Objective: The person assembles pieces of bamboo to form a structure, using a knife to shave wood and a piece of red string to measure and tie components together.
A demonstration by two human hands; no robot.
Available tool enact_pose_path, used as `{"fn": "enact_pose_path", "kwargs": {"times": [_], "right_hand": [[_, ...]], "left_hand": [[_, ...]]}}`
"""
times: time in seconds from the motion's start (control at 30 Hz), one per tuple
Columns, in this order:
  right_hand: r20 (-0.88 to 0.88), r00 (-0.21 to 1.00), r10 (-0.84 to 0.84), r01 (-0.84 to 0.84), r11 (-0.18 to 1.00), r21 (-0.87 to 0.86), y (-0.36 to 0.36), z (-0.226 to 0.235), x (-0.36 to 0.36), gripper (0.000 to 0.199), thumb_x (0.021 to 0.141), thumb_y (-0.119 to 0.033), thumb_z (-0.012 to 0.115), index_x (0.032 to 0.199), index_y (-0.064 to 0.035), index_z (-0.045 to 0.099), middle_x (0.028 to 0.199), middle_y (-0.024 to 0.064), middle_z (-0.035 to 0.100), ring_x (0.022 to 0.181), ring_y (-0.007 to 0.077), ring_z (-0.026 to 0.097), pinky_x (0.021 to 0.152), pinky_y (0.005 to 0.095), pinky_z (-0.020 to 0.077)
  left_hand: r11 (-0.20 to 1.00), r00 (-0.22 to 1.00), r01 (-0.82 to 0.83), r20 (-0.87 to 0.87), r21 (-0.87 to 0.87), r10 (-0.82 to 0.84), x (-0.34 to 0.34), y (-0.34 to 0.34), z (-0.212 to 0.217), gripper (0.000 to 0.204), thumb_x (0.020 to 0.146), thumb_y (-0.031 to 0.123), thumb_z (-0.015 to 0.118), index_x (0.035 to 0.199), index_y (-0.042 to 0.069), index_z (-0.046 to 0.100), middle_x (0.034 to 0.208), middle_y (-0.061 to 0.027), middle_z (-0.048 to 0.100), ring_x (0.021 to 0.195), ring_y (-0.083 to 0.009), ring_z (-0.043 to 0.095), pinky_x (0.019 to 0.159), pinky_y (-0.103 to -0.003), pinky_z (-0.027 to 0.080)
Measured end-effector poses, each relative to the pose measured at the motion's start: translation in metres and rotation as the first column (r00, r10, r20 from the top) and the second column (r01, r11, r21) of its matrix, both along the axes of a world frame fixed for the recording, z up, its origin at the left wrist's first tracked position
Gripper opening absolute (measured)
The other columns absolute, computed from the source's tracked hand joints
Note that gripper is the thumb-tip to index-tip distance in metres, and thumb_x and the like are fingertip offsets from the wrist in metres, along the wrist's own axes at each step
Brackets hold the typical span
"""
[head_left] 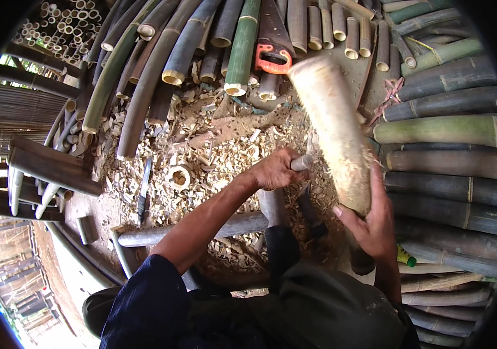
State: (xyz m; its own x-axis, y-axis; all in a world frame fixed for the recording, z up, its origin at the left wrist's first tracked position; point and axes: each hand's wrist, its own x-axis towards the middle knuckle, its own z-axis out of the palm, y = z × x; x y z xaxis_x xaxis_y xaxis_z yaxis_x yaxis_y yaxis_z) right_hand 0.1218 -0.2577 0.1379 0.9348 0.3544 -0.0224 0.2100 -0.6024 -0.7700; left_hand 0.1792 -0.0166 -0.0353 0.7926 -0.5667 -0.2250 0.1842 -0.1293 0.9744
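My right hand (372, 224) grips the lower end of a thick, pale, scraped bamboo section (333, 131) that slants up and away from me. My left hand (274, 168) is closed around a grey tool handle (302, 162) pressed against the left side of that section; the blade itself is hidden behind the bamboo. Pale shavings (213, 151) cover the ground below both hands.
Green and dark bamboo poles (446, 128) lie stacked on the right and fan out at the top. An orange-handled saw (273, 52) rests among them. A knife (144, 189) and a short bamboo ring (178, 174) lie in the shavings. A grey pole (196, 230) crosses under my left arm.
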Motion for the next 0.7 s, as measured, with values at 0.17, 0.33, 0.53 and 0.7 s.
{"fn": "enact_pose_path", "kwargs": {"times": [0.17, 0.33, 0.53, 0.7], "right_hand": [[-0.154, 0.973, 0.174, -0.212, 0.935, -0.285, 0.037, 0.013, -0.001, 0.100, 0.081, -0.015, 0.078, 0.162, -0.0094, 0.019, 0.139, 0.0293, 0.055, 0.116, 0.0474, 0.064, 0.099, 0.0502, 0.0530], [-0.043, 0.967, 0.253, -0.255, 0.934, -0.248, 0.063, 0.021, 0.008, 0.104, 0.080, -0.016, 0.080, 0.164, -0.0173, 0.020, 0.122, 0.0252, 0.059, 0.107, 0.0450, 0.065, 0.092, 0.0508, 0.0545], [-0.038, 0.983, 0.179, -0.183, 0.970, -0.159, 0.037, 0.013, 0.003, 0.103, 0.080, -0.011, 0.080, 0.163, -0.0066, 0.020, 0.149, 0.0312, 0.048, 0.135, 0.0447, 0.053, 0.110, 0.0460, 0.0458], [-0.048, 0.964, 0.261, -0.265, 0.945, -0.192, 0.052, 0.018, 0.005, 0.104, 0.079, -0.010, 0.081, 0.163, -0.0083, 0.021, 0.148, 0.0308, 0.049, 0.134, 0.0449, 0.053, 0.110, 0.0469, 0.0457]], "left_hand": [[0.994, 0.946, -0.095, 0.315, 0.061, 0.072, -0.032, 0.024, 0.008, 0.005, 0.083, 0.006, 0.069, 0.081, 0.002, 0.069, 0.096, -0.0055, 0.075, 0.086, -0.0174, 0.069, 0.081, -0.039, 0.057], [0.491, 0.450, -0.854, 0.228, -0.172, 0.863, -0.053, 0.012, -0.003, 0.008, 0.089, 0.001, 0.059, 0.086, 0.001, 0.067, 0.073, -0.0017, 0.063, 0.058, -0.0104, 0.052, 0.055, -0.028, 0.046], [0.233, 0.275, -0.949, -0.192, -0.213, 0.942, -0.067, 0.026, 0.042, 0.028, 0.093, 0.028, 0.079, 0.088, 0.001, 0.071, 0.075, -0.0018, 0.064, 0.067, -0.0107, 0.054, 0.065, -0.029, 0.046], [0.076, 0.158, -0.964, -0.321, -0.254, 0.934, -0.068, 0.022, 0.039, 0.023, 0.092, 0.023, 0.079, 0.094, 0.002, 0.070, 0.075, -0.0015, 0.060, 0.069, -0.0112, 0.052, 0.066, -0.030, 0.043]]}}
